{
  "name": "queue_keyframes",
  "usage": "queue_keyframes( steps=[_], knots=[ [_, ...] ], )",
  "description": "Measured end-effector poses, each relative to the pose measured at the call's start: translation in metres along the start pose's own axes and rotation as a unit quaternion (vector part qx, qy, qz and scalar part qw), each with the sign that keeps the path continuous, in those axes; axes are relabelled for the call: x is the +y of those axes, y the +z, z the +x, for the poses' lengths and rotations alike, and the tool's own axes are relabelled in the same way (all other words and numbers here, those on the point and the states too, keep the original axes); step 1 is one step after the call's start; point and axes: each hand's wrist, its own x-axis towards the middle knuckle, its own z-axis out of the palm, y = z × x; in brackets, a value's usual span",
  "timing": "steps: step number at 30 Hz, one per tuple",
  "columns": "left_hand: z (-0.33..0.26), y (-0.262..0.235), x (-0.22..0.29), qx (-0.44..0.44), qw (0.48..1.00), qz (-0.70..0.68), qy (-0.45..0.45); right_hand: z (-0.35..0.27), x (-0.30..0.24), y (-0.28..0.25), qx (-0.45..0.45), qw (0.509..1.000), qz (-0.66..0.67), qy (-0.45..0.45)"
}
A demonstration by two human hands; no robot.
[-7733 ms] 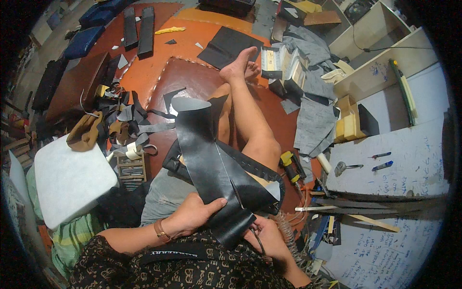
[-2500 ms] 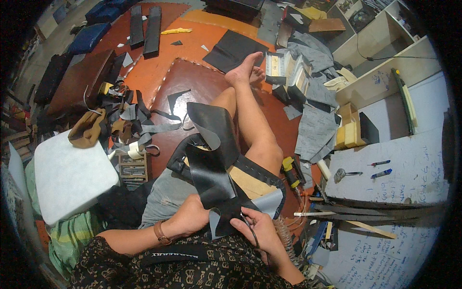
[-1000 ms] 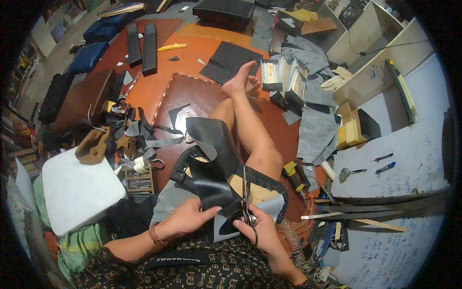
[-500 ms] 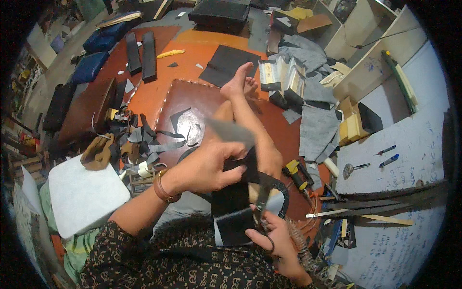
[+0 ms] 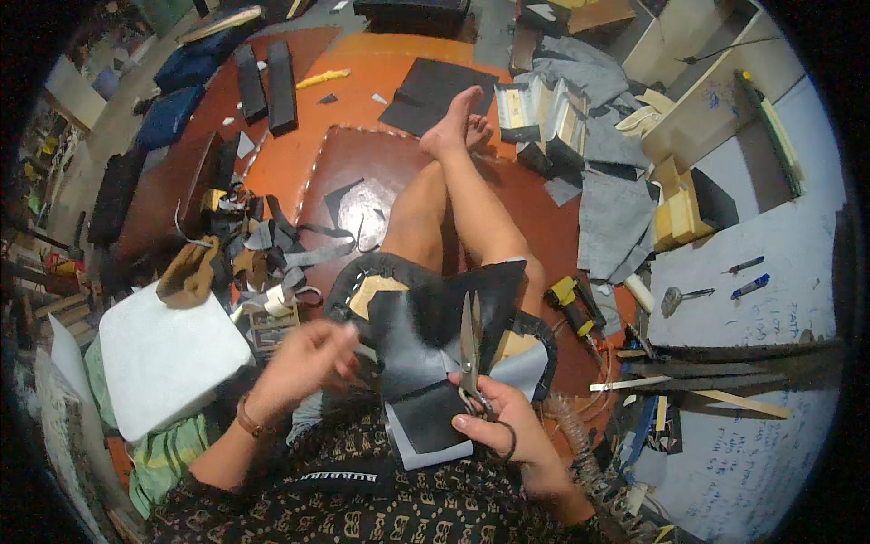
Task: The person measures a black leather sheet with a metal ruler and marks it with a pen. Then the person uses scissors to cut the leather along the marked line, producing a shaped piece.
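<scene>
In my right hand (image 5: pixel 509 431) is a pair of scissors (image 5: pixel 469 340), blades pointing up over my lap. Sheets of shiny black leather-like material (image 5: pixel 408 326) with a light grey underside are draped there, partly under the blades. Beneath them a black-edged panel (image 5: pixel 376 290) with a tan inner surface shows on both sides. My left hand (image 5: pixel 313 361) hovers left of the sheets, fingers loosely bent and slightly blurred, with nothing visible in them.
A white square cushion (image 5: pixel 172 363) lies at my left, near a tangle of grey strips (image 5: pixel 281 249). Beyond my crossed legs is a flat black sheet (image 5: pixel 435 95). On the right are a yellow-and-black tool (image 5: pixel 575 304), grey fabric (image 5: pixel 616 222) and a white board (image 5: pixel 698 290) with pens.
My left hand has let go of the black material and moved left. The raised sheet now lies across my lap, and the scissors have swung into plain view, pointing up.
</scene>
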Motion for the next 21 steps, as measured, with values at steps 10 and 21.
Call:
queue_keyframes(
  steps=[10,21],
  knots=[
    [0.027,0.074,-0.023,-0.133,0.935,-0.326,-0.036,-0.022,-0.031,-0.011,-0.077,0.992,-0.101,0.025],
    [0.029,0.053,-0.011,-0.045,0.918,-0.389,0.053,-0.023,-0.019,-0.019,-0.079,0.975,-0.162,0.131]
  ],
)
